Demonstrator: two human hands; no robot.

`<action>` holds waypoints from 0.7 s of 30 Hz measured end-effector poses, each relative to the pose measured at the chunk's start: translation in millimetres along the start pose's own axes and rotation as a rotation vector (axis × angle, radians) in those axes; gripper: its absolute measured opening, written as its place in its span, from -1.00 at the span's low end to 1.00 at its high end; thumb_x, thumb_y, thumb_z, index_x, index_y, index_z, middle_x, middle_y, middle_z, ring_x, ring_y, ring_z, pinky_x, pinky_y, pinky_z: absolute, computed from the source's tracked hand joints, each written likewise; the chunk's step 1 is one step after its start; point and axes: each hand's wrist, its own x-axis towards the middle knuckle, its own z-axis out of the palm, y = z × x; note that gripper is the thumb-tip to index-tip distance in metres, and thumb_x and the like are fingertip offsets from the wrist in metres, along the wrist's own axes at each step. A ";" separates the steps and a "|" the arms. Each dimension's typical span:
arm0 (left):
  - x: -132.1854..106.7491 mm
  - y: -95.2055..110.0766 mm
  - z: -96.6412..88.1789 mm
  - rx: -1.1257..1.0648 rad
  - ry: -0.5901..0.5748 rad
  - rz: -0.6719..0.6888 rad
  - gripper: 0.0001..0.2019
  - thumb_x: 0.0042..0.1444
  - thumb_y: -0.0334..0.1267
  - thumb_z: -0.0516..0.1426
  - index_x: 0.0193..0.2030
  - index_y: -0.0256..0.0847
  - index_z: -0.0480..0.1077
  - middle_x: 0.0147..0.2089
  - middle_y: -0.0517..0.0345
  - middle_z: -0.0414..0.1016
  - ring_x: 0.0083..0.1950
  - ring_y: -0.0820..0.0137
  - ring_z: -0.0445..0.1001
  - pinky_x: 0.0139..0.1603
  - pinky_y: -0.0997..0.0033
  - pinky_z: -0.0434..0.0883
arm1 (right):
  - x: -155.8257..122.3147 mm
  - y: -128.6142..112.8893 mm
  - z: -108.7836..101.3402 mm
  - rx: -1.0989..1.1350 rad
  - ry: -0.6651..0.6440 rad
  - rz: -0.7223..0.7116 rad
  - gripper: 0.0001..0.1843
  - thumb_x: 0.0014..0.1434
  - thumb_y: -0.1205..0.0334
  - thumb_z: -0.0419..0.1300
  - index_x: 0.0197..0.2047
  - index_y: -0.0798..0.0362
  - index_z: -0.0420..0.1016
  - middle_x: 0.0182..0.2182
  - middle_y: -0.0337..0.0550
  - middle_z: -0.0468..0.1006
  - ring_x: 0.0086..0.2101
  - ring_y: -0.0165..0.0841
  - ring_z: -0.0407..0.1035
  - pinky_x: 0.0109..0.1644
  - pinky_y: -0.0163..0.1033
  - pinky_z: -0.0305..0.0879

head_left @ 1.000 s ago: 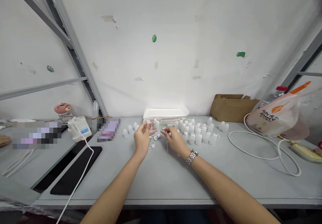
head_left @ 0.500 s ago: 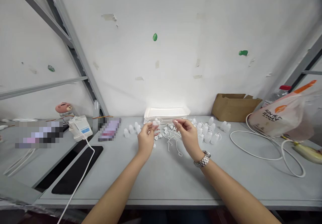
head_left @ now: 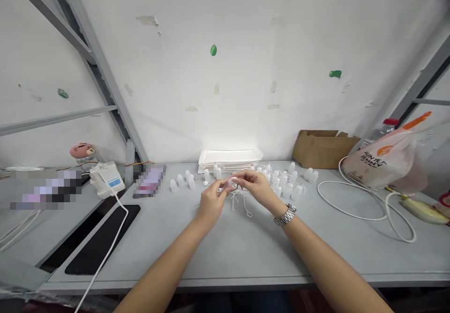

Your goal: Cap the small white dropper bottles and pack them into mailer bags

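Note:
Over the middle of the desk my hands meet at a small translucent plastic bottle (head_left: 231,184). My left hand (head_left: 210,202) has its fingers closed around the bottle's body. The fingertips of my right hand (head_left: 259,190) are pinched at its top, on a small white piece that they partly cover. Beneath the hands lie white looped strings (head_left: 243,202), partly hidden. To the right several similar bottles (head_left: 297,192) with white caps stand close together. On the left more small bottles (head_left: 173,186) stand spaced apart.
A white tray (head_left: 230,156) sits against the wall. The cardboard box (head_left: 321,148), a plastic bag (head_left: 385,160) and a coiled white cable (head_left: 348,217) are on the right. At left lie a phone (head_left: 149,180), a white device (head_left: 107,180) and a black flat panel (head_left: 101,240).
My hands have come together: the right hand moved left to the bottle's top, and the left hand brought the bottle slightly right and down. The camera view shifted a little.

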 end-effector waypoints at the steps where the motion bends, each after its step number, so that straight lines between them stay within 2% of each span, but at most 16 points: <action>1: 0.5 2.1 -0.7 0.009 0.002 -0.012 -0.84 -0.01 -0.26 0.15 -0.25 -0.11 0.47 -0.25 0.15 0.54 -0.27 0.33 0.53 -0.23 0.34 0.45 | 0.1 -0.2 -0.6 -0.001 -0.010 -0.001 -0.74 -0.01 0.05 0.23 -0.33 0.05 0.53 -0.47 -0.22 0.51 -0.46 -0.44 0.29 -0.38 -0.30 0.25; 5: 1.8 8.8 -4.2 0.050 0.014 -0.063 -0.85 -0.12 -0.26 0.22 -0.33 -0.12 0.47 -0.30 0.15 0.56 -0.34 0.33 0.53 -0.30 0.37 0.43 | 1.4 0.2 -5.0 -0.023 -0.043 -0.007 -0.75 0.00 0.05 0.22 -0.32 0.05 0.53 -0.42 -0.20 0.52 -0.41 -0.41 0.34 -0.34 -0.28 0.29; 9: 2.4 9.3 -7.3 0.067 0.009 -0.087 -0.68 -0.15 -0.27 0.24 -0.17 -0.04 0.44 -0.26 0.19 0.57 -0.44 0.38 0.52 -0.30 0.37 0.43 | 1.9 0.2 -9.8 -0.022 -0.117 -0.029 -0.78 0.04 0.08 0.21 -0.31 0.05 0.50 -0.39 -0.19 0.52 -0.38 -0.40 0.38 -0.28 -0.25 0.32; 13: 4.0 8.0 -8.5 0.083 0.032 -0.053 -0.70 -0.18 -0.28 0.25 -0.21 -0.03 0.46 -0.27 0.19 0.57 -0.32 0.34 0.52 -0.25 0.37 0.43 | 0.1 -1.0 -10.9 -0.058 -0.200 -0.057 -0.77 0.11 0.07 0.13 -0.28 0.05 0.48 -0.44 -0.21 0.50 -0.45 -0.41 0.40 -0.29 -0.22 0.36; 17: 6.1 5.9 -9.5 0.134 0.016 0.017 -0.77 -0.16 -0.30 0.24 -0.28 -0.03 0.48 -0.23 0.18 0.56 -0.14 0.27 0.50 -0.23 0.37 0.42 | -1.0 2.2 -9.5 -0.165 -0.176 -0.119 -0.79 0.14 0.11 0.11 -0.27 0.03 0.49 -0.42 -0.19 0.51 -0.40 -0.37 0.43 -0.26 -0.19 0.37; 21: 6.6 2.4 -9.8 0.204 0.015 0.074 -0.79 -0.13 -0.32 0.23 -0.28 -0.02 0.47 -0.21 0.18 0.55 -0.11 0.27 0.49 -0.12 0.31 0.41 | -1.1 5.6 -9.2 -0.254 -0.144 -0.210 -0.83 0.15 0.18 0.10 -0.24 -0.01 0.50 -0.36 -0.17 0.50 -0.33 -0.34 0.43 -0.23 -0.19 0.36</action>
